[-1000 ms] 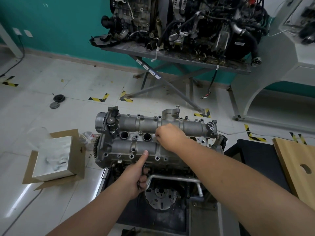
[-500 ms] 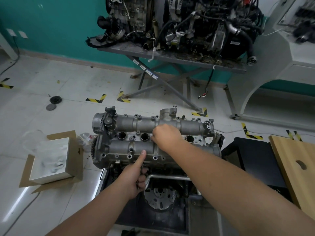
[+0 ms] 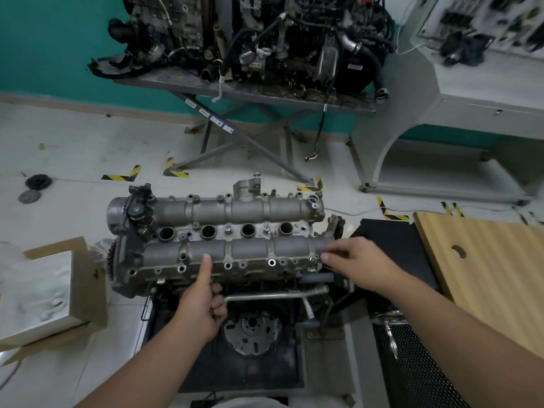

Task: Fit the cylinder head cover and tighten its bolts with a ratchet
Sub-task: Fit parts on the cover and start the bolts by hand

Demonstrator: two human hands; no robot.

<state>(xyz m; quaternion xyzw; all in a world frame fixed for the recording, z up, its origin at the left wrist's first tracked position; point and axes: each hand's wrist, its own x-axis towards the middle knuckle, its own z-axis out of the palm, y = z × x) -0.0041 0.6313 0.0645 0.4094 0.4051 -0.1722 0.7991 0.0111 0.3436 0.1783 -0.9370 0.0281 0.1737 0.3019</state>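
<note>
The grey cylinder head cover (image 3: 250, 248) sits on the engine in the middle of the view, with four open plug wells along its centre. A bolt (image 3: 227, 230) stands in a centre hole. My left hand (image 3: 200, 304) presses its thumb on the cover's near edge, and its other fingers are curled round what look like small dark bolts. My right hand (image 3: 359, 263) reaches to the cover's near right end. Its fingertips pinch a small bolt (image 3: 319, 257) at a hole there. No ratchet is in view.
An open cardboard box (image 3: 50, 293) with foam lies on the floor to the left. A wooden board (image 3: 485, 260) and a black stand (image 3: 391, 245) are on the right. Behind stands another engine (image 3: 265, 39) on a metal frame, and a white cabinet (image 3: 471, 113).
My right hand has moved from the middle of the cover to its near right end. The left thumb stays on the near edge. The camera has tilted slightly.
</note>
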